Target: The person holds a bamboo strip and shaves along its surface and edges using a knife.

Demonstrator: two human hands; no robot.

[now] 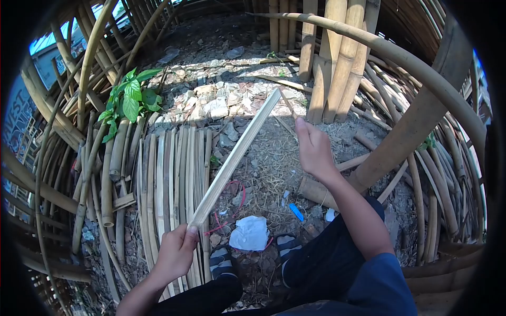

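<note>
"Bamboo strip (pixel 235 158), pale and long: where do you have it, and how is it gripped?"

"I have it slanting across the middle of my view, above the littered ground (pixel 263 179). The left hand (pixel 176 252) is closed around its lower end, thumb laid along the top. The upper end points away from me, toward the bright patch of rubble (pixel 216 97)."

"And the right hand (pixel 314 150)?"

"Closed too, on a thin dark piece (pixel 287 102) that reaches up to the strip's far end. I can't tell whether it is a blade or a sliver, nor whether it touches the strip. I see no finger of that hand on the strip itself."

"What lies near the left hand?"

"A row of split bamboo lengths (pixel 171 174), side by side on the ground, running under the strip's lower part. To the right of them I see a red string (pixel 243 195), then a crumpled white sheet (pixel 249 233) close to the feet."

"Any labels or writing you can read?"

"On the blue sign (pixel 20 100) at the far left I make out 'VEST'; the frame's edge and the bamboo cut off the rest, and the line below it I can't read. I can't make out any brand on the small blue object (pixel 296 212) on the ground."
</note>
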